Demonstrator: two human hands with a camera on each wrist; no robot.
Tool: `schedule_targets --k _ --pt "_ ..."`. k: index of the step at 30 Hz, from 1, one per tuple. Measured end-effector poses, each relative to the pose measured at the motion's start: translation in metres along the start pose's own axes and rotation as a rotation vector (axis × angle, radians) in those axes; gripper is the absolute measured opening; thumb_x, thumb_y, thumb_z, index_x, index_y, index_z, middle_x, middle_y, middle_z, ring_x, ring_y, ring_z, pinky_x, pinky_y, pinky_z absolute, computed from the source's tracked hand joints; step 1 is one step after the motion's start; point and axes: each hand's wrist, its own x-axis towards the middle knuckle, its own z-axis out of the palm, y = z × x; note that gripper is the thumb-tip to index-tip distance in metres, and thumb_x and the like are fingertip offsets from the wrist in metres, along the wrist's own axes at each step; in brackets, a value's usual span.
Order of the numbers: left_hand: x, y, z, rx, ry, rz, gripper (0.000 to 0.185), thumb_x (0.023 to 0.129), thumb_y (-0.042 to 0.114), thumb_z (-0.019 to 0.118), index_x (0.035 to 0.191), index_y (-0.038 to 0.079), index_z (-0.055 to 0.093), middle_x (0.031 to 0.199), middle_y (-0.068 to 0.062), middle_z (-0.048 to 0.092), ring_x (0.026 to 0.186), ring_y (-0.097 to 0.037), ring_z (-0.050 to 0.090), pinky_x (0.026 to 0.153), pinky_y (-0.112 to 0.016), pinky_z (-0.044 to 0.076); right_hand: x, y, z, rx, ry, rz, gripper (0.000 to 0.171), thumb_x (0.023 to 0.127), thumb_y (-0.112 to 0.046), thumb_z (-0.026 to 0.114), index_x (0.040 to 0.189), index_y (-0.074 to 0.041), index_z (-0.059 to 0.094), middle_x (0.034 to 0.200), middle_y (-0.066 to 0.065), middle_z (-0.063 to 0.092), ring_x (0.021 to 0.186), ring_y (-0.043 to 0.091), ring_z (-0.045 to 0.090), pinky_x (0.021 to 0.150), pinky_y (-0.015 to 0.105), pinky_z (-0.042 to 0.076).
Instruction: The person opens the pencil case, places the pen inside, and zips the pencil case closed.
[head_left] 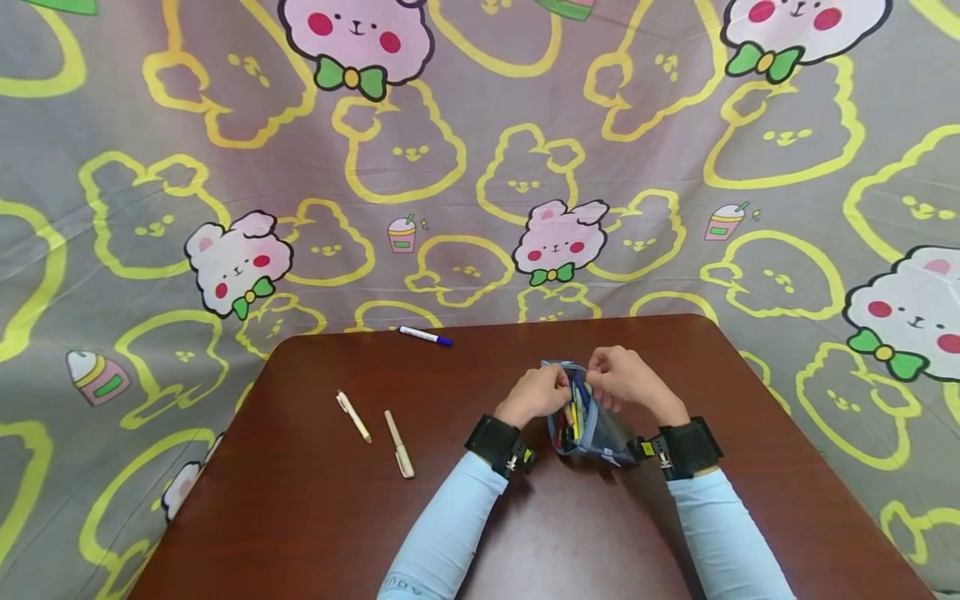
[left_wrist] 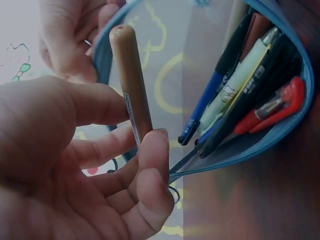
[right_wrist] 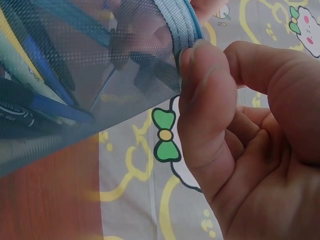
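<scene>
A blue mesh pencil case (head_left: pixel 600 437) stands unzipped on the table between the two hands, with several pens (left_wrist: pixel 240 80) inside. My left hand (head_left: pixel 536 392) is at its mouth, pinching a tan pen (left_wrist: pixel 132 75) between thumb and fingers. That pen points rounded end up in the left wrist view, its lower end hidden behind the fingertips. Across the opening, my right hand (head_left: pixel 630 379) pinches the zippered rim (right_wrist: pixel 187 25) of the case between thumb and forefinger. Among the contents a red pen (left_wrist: pixel 272 110) and a blue pen (left_wrist: pixel 202 110) show.
Left of the case, a cream click pen (head_left: pixel 354 417) and a beige capped pen (head_left: pixel 399 446) lie on the brown table (head_left: pixel 300 517). A white marker with a blue cap (head_left: pixel 425 337) lies near the far edge. A cartoon-print cloth (head_left: pixel 465 183) hangs behind.
</scene>
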Motion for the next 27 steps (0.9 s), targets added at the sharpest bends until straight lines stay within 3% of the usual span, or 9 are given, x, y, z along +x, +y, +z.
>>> schedule_targets --k 12,21,27 --pt "-0.003 -0.003 -0.007 0.042 0.01 0.037 0.015 0.097 0.03 0.058 0.104 0.017 0.062 0.089 0.003 0.062 0.071 -0.013 0.056 0.058 -0.025 0.041 0.001 0.0 -0.002 -0.015 -0.002 0.018 0.007 0.092 -0.012 0.058 0.094 -0.005 0.058 0.068 0.008 0.064 0.054 0.022 0.062 0.051 0.034 0.054" --pt "-0.015 -0.019 -0.025 0.05 0.023 0.017 0.021 0.098 0.034 0.055 0.107 0.017 0.062 0.087 0.003 0.061 0.07 -0.013 0.054 0.061 -0.026 0.039 0.003 0.001 -0.002 -0.022 0.0 0.026 0.009 0.092 -0.014 0.058 0.095 -0.005 0.058 0.069 0.008 0.065 0.054 0.022 0.062 0.051 0.035 0.054" --pt "-0.029 -0.034 -0.046 0.045 0.055 -0.007 0.02 0.098 0.033 0.055 0.105 0.015 0.062 0.086 0.001 0.063 0.071 -0.015 0.055 0.061 -0.028 0.041 0.002 -0.001 -0.002 -0.02 0.005 0.03 0.01 0.092 -0.014 0.058 0.097 -0.006 0.058 0.07 0.008 0.065 0.056 0.022 0.063 0.052 0.035 0.055"
